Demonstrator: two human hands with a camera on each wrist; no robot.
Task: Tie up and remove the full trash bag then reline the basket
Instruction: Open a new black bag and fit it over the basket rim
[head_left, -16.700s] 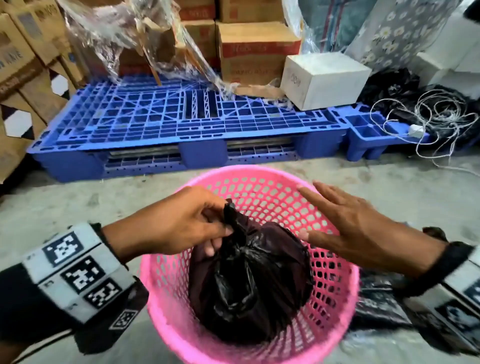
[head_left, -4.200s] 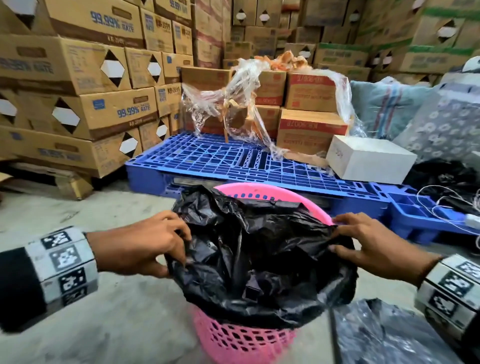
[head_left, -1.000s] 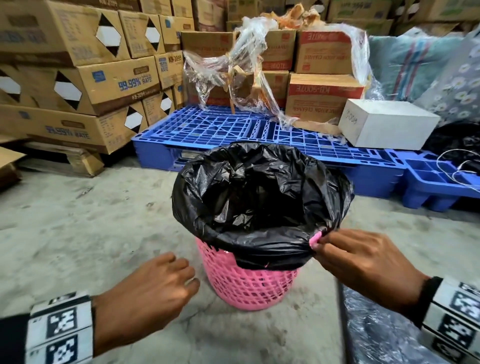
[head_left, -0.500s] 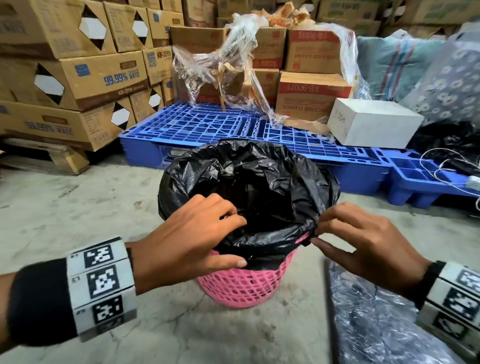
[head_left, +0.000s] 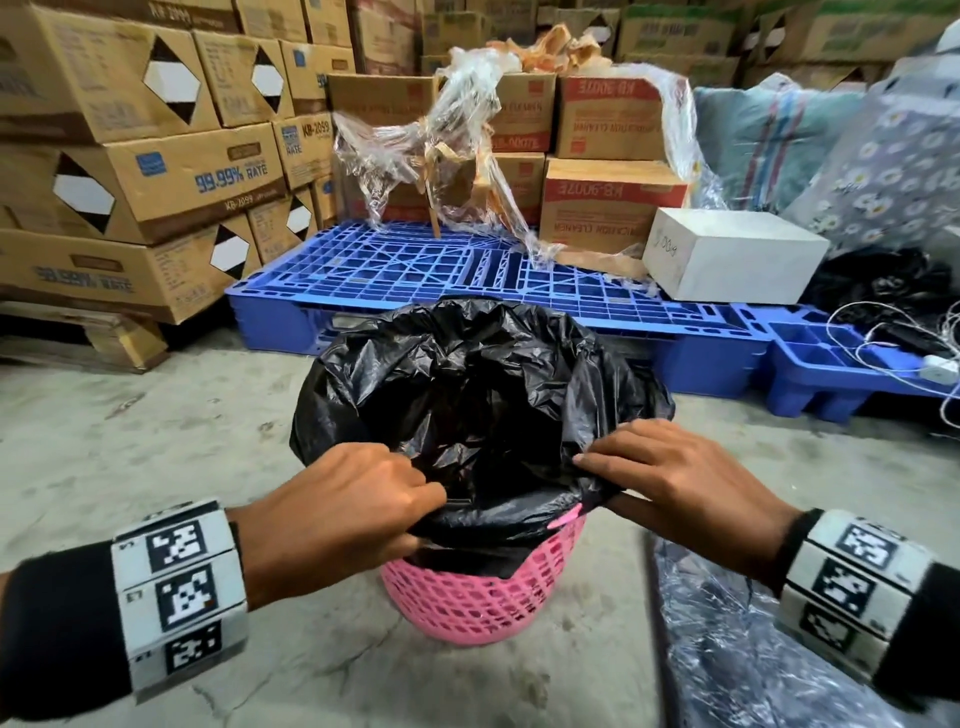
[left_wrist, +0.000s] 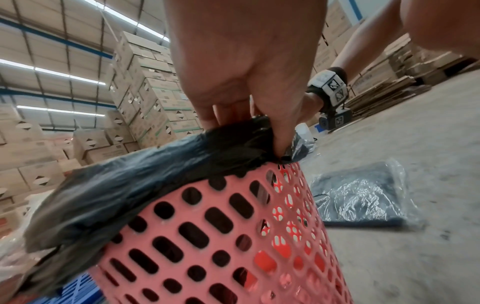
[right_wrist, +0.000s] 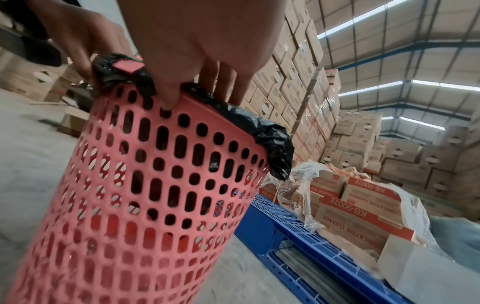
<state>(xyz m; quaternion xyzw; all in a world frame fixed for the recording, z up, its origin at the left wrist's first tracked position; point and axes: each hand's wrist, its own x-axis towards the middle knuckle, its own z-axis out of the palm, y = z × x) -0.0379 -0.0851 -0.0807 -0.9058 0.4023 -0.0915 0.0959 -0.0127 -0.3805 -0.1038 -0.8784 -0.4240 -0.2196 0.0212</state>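
Observation:
A pink perforated basket stands on the concrete floor, lined with a black trash bag whose edge is folded over the rim. At the near rim my left hand pinches the bag's edge between thumb and fingers; the left wrist view shows the thumb pressed into the black plastic above the basket wall. My right hand grips the bag's edge at the near right rim, fingers over the rim, where a bit of pink rim pokes through the bag.
A blue plastic pallet lies just behind the basket, with a white box and wrapped cartons on it. Stacked cardboard boxes fill the left. A clear packet of dark bags lies on the floor at right. White cables trail at far right.
My left hand has come up from the floor onto the near rim and now pinches the bag's edge. My right hand stays at the right rim, now gripping the bag's edge more firmly.

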